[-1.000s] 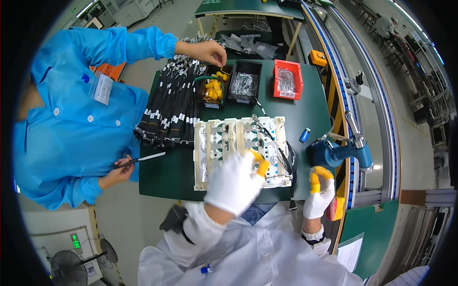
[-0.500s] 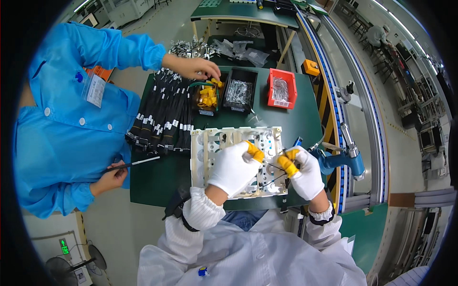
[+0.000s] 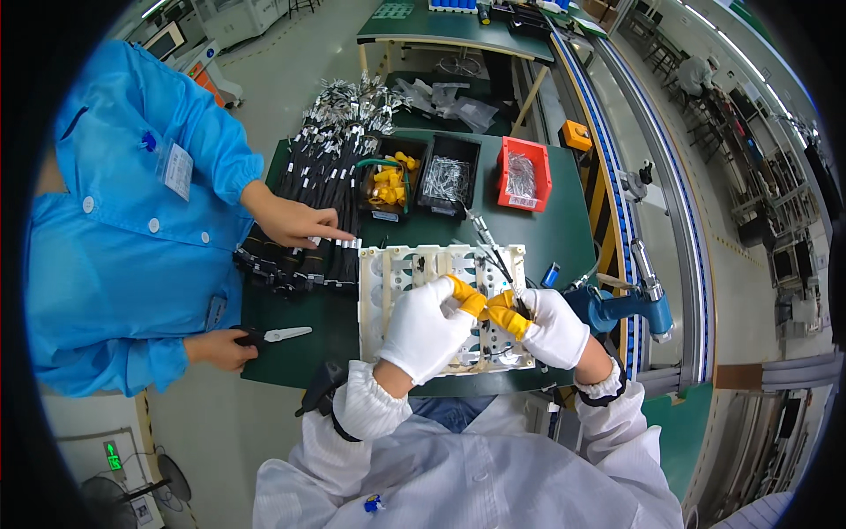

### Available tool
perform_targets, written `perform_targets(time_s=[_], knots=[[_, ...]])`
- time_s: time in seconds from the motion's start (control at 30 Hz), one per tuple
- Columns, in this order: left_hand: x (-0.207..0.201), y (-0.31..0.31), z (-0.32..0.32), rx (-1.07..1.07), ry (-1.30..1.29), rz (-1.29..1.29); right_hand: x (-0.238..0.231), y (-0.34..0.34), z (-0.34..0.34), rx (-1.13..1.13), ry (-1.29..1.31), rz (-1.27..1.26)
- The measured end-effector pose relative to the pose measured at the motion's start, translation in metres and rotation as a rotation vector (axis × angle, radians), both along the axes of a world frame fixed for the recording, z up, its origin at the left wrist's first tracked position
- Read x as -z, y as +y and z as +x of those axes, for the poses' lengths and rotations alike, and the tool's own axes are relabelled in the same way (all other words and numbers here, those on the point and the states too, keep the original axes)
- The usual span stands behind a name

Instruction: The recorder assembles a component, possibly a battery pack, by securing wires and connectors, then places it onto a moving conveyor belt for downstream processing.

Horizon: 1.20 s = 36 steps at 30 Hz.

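Both my hands wear white gloves with yellow fingertips and meet above a cream plastic frame [image 3: 374,309] full of round holes. My left hand [image 3: 429,324] is closed, thumb and forefinger pinched together; what sits between them is too small to make out. Close against it, my right hand [image 3: 548,328] is closed around a black cable [image 3: 504,264]. The cable's silvery white end sticks up past the far edge of the frame. The frame lies flat on a green table [image 3: 330,322].
Beyond the frame stand a bin of yellow caps [image 3: 388,187], a black bin of metal pieces [image 3: 447,181] and a red bin [image 3: 522,176]. Black cables [image 3: 322,189] pile up left, under a co-worker's hand [image 3: 295,218]. A blue power tool [image 3: 621,304] lies right, by the conveyor rail.
My hands have come together, and the cable in my right hand now points up and away. The co-worker's far hand has left the yellow caps and come down over the cables.
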State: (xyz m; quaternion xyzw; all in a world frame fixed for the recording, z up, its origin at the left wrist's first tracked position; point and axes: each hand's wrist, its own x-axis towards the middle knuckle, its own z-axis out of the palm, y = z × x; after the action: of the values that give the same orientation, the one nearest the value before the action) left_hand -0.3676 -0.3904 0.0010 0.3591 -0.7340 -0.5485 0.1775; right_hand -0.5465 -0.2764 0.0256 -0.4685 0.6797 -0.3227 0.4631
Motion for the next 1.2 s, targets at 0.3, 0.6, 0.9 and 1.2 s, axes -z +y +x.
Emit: perform_targets(time_s=[0.3,0.6,0.9,1.2], knots=[[-0.031,-0.014,0.032,0.268,0.053,-0.856,-0.002,-0.009,-0.007,-0.089,-0.339,-0.108],[-0.035,-0.015,0.042,0.289,0.076,-1.107,0.001,-0.003,-0.009,-0.135,-0.427,-0.07],[-0.012,0.027,0.035,0.11,0.061,-0.082,-0.005,0.009,-0.004,-0.324,0.508,-0.52],[-0.004,0.02,0.02,0.003,0.018,0.414,0.003,0.011,-0.008,-0.073,0.077,-0.311]])
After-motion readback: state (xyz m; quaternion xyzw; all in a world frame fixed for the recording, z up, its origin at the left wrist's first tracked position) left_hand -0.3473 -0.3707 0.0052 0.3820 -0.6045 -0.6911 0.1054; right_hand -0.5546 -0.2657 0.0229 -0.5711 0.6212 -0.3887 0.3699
